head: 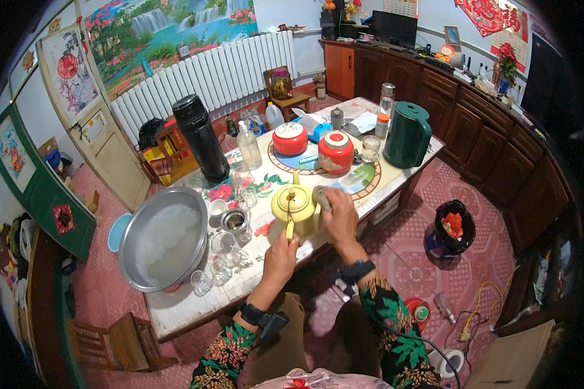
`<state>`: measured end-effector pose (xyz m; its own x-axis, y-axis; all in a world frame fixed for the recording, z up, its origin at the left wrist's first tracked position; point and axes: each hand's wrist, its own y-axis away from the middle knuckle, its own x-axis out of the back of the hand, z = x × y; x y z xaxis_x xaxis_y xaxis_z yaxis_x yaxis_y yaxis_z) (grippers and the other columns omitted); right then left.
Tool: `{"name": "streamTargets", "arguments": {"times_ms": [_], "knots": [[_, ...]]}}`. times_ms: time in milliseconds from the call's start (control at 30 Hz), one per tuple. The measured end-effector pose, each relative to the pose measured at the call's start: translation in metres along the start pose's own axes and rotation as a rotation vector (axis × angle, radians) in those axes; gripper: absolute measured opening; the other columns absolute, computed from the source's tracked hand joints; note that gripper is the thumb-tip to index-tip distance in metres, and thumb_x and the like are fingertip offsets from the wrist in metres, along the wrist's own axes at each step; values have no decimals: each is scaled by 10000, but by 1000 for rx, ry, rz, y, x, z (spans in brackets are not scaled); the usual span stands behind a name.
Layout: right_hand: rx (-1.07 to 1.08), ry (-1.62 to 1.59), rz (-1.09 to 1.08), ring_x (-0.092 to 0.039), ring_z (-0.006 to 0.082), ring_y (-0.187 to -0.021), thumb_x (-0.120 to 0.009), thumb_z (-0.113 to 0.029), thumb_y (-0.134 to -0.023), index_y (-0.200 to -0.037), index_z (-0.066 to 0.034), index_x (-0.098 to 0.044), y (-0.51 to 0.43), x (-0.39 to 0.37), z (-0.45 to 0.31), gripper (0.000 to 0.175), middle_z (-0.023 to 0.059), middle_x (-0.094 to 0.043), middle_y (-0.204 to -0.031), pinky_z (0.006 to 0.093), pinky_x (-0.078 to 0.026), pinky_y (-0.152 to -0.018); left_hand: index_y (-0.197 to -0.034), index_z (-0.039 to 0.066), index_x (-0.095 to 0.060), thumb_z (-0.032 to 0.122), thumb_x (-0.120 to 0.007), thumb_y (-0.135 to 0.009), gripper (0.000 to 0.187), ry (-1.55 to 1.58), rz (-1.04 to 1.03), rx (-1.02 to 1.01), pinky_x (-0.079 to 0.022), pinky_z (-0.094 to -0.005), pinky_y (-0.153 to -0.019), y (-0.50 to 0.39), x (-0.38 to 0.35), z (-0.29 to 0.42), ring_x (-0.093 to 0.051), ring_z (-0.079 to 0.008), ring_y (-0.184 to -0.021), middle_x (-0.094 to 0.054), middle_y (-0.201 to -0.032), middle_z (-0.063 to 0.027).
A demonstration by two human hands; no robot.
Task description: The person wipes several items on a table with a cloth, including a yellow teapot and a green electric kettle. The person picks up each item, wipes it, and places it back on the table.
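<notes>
My left hand [279,260] grips the handle of a yellow lidded teapot [280,206], which stands near the front edge of the table [170,318]. Just right of the pot, my right hand [340,216] holds a small greyish cloth or pad [322,197] close to its side; whether the two touch I cannot tell. Left of the teapot are a metal strainer cup [235,221], a white cup [217,208] and several clear glasses [201,282]. A large metal basin [163,238] of cloudy, foamy water sits at the table's left end.
Behind the teapot stand a black thermos [202,138], a pump bottle [249,148], two red canisters [336,155], a glass jar [371,148] and a dark green jug [407,136]. A lined waste bin [445,245] is on the floor to the right, and a wooden chair [126,343] at lower left.
</notes>
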<state>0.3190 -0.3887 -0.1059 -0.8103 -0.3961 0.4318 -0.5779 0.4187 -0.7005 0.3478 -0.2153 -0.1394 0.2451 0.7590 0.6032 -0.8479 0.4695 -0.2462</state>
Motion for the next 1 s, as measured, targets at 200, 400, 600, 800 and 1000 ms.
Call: {"name": "streamTargets", "arguments": {"times_ms": [200,400,600,800,1000], "knots": [[-9,3,60,-622,401,-1024,-634,-31,-807,-1099,-64,-694,19,-4,26,301,150,-665,-1103,459,-532,-860,-1115,33,-575,282,-535,-1049,261,29,-18,34,-523,-497,-814,2,0,-3,-689,-407,-942,-730,-974,-172],[-424,-587,-50,-661,192,-956,-684,-64,-888,-1134,13,-709,69,32,73,259,78,-703,-1053,317,-518,-875,-1156,31,-678,384,-556,-1054,387,29,-2,160,-516,-314,-777,-11,8,-15,-682,-195,-812,-734,-892,-81],[-801,-949,-24,-656,141,-1010,-681,-67,-942,-1204,14,-690,179,51,78,275,50,-712,-1153,283,-518,-889,-1156,88,-679,386,-444,-1097,384,511,-230,356,-425,-232,-576,-23,14,-3,-550,-85,-666,-651,-809,14],[-951,-1202,-8,-674,165,-1001,-678,-105,-968,-1283,3,-650,211,54,83,333,55,-710,-1150,295,-536,-871,-876,137,-552,379,-447,-1097,344,668,-233,414,-299,-218,-499,-13,27,19,-397,-51,-581,-459,-674,74],[-930,-1173,-16,-658,155,-948,-703,-189,-963,-1283,-2,-644,213,58,87,375,41,-699,-1119,302,-527,-803,-849,170,-571,310,-509,-1040,245,712,-235,349,-271,-217,-526,21,83,48,-373,-26,-599,-436,-682,100]]}}
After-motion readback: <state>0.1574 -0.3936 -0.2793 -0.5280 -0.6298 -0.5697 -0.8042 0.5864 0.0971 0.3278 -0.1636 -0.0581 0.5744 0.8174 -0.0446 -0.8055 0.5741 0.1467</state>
